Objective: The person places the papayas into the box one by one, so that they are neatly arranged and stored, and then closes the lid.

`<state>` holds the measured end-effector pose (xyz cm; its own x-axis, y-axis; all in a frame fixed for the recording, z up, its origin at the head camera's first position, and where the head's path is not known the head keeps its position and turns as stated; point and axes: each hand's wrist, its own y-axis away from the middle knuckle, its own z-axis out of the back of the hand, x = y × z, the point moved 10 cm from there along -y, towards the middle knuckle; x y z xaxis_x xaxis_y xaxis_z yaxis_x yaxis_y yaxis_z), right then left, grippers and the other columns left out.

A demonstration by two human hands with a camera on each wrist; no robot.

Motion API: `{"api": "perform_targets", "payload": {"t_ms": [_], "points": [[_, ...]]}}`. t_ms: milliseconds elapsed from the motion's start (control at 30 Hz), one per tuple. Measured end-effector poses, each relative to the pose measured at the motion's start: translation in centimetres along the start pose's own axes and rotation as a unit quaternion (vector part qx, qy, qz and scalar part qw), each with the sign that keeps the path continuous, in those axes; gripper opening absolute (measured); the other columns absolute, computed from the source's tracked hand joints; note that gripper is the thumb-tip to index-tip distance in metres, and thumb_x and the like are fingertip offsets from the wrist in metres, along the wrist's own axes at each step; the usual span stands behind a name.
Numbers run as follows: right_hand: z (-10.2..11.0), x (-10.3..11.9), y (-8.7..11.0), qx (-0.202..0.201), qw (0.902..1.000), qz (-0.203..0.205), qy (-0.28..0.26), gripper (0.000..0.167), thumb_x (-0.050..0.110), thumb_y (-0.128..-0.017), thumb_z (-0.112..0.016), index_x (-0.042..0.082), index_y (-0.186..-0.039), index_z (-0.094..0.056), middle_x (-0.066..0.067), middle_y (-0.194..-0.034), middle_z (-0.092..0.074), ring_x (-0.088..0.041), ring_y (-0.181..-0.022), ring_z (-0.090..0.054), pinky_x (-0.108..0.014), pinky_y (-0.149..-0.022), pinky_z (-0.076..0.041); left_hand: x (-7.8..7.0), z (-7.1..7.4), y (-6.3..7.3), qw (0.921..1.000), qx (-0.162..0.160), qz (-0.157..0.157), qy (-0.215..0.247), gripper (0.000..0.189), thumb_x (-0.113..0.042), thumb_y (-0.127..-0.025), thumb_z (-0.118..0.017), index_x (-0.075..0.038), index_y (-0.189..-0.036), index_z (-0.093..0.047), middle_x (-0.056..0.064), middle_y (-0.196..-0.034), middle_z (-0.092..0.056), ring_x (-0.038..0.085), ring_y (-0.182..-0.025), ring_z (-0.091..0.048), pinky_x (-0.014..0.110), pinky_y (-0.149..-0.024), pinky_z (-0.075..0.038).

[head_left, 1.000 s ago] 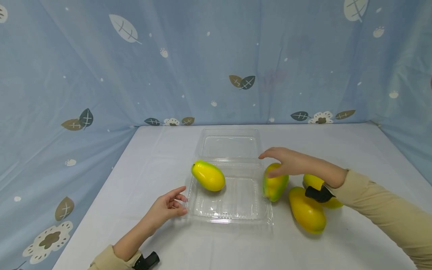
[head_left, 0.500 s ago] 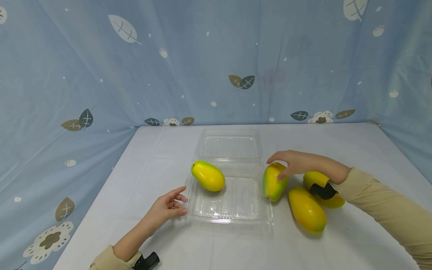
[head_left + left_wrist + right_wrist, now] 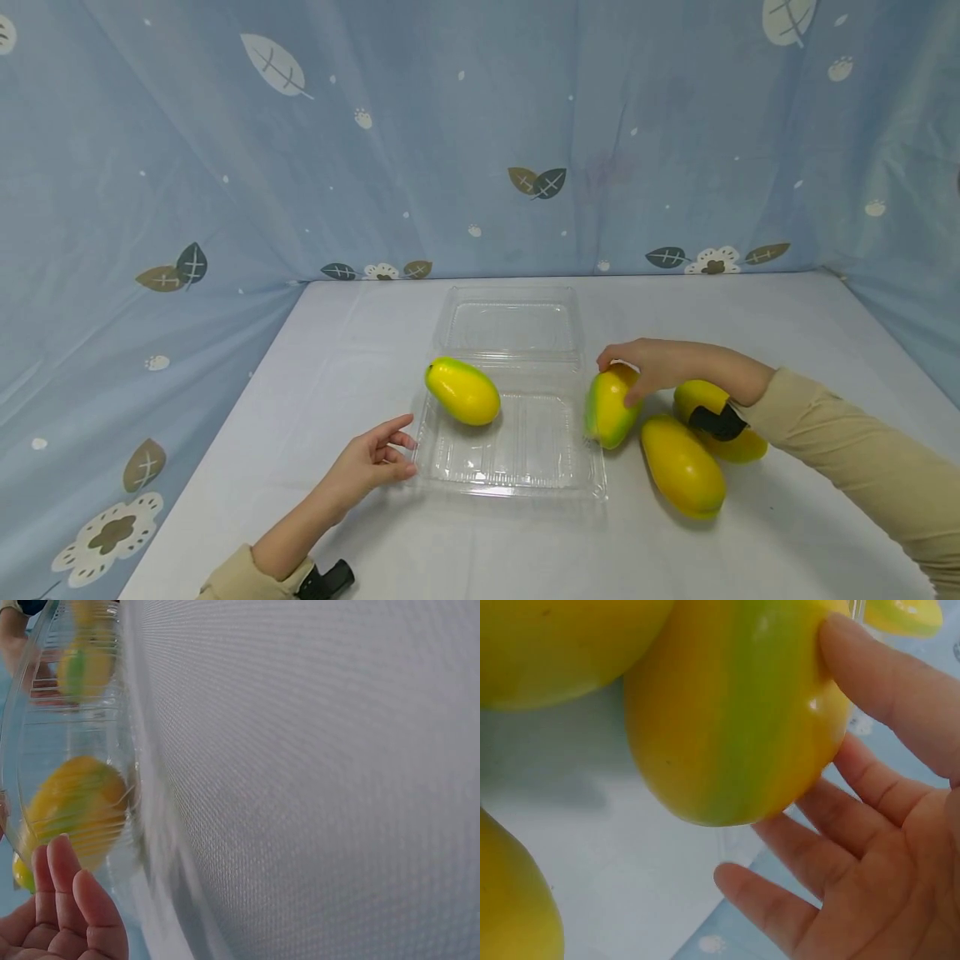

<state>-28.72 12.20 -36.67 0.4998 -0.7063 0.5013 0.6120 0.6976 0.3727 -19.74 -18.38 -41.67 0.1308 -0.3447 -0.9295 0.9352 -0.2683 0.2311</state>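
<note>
A clear plastic clamshell container (image 3: 528, 483) lies with its lid folded back, one yellow-green papaya (image 3: 462, 392) resting in its left part. Beside the container's left wall is my left hand (image 3: 372, 457), fingers loosely bent, fingertips right at the rim; the left wrist view shows the fingers (image 3: 66, 892) relaxed. At the container's right edge my right hand (image 3: 651, 364) grips a second papaya (image 3: 611, 412) from above. In the right wrist view my thumb (image 3: 889, 682) lies on this papaya's near side while the other fingers reach round the far side, partly hidden.
Two more papayas lie close to the right forearm: one in front (image 3: 682, 471), the other (image 3: 738, 447) partly covered by the black wrist camera (image 3: 717, 423). The lid (image 3: 510, 325) spreads toward the back of the white table. A blue patterned curtain (image 3: 420, 125) surrounds it.
My right hand has moved slightly right and down onto the papaya, its thumb and fingers closing round it. That papaya has shifted slightly. My left hand stays put.
</note>
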Motion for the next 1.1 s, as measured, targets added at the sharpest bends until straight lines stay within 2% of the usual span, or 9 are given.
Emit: {"api": "perform_targets", "payload": {"t_ms": [233,700,833,1100], "points": [[-0.7,-0.5,0.3,0.03,0.9995,-0.007,0.0,0.058,0.016,-0.076,-0.073,-0.001,-0.125,-0.048,-0.013,-0.123,-0.053,-0.029,-0.11,-0.048,-0.052,-0.098,-0.034,0.0,0.0,-0.1,1.0,0.001,0.0,-0.002,0.072,-0.009,-0.079,-0.07,0.004,-0.139,-0.031,0.018,-0.11,-0.051,0.009,-0.076,-0.054,0.018,-0.067,-0.048],[-1.8,-1.3,0.3,0.081,0.9966,-0.014,-0.007,0.065,0.015,-0.071,-0.073,0.005,-0.13,-0.046,-0.014,-0.131,-0.046,-0.033,-0.115,-0.042,-0.056,-0.1,-0.028,0.1,-0.1,0.0,1.0,0.004,0.002,0.004,0.073,-0.008,-0.079,-0.069,0.004,-0.139,-0.03,0.017,-0.109,-0.051,0.009,-0.077,-0.054,0.018,-0.068,-0.048],[-1.8,-1.3,0.3,0.08,0.9968,-0.006,-0.002,0.066,0.015,-0.07,-0.073,0.005,-0.129,-0.046,-0.012,-0.128,-0.047,-0.031,-0.113,-0.043,-0.054,-0.099,-0.03,0.0,-0.1,0.0,1.0,0.003,0.003,0.005,0.073,-0.008,-0.079,-0.069,0.004,-0.139,-0.03,0.017,-0.109,-0.051,0.009,-0.076,-0.053,0.018,-0.068,-0.049],[-0.7,-1.5,0.8,0.048,0.9988,0.0,0.008,0.064,0.019,-0.072,-0.074,0.004,-0.128,-0.047,-0.012,-0.126,-0.049,-0.027,-0.106,-0.045,-0.051,-0.093,-0.036,-0.3,0.0,0.0,1.0,0.004,0.001,0.005,0.073,-0.009,-0.08,-0.069,0.005,-0.139,-0.03,0.016,-0.109,-0.052,0.009,-0.077,-0.053,0.019,-0.068,-0.048]]}}
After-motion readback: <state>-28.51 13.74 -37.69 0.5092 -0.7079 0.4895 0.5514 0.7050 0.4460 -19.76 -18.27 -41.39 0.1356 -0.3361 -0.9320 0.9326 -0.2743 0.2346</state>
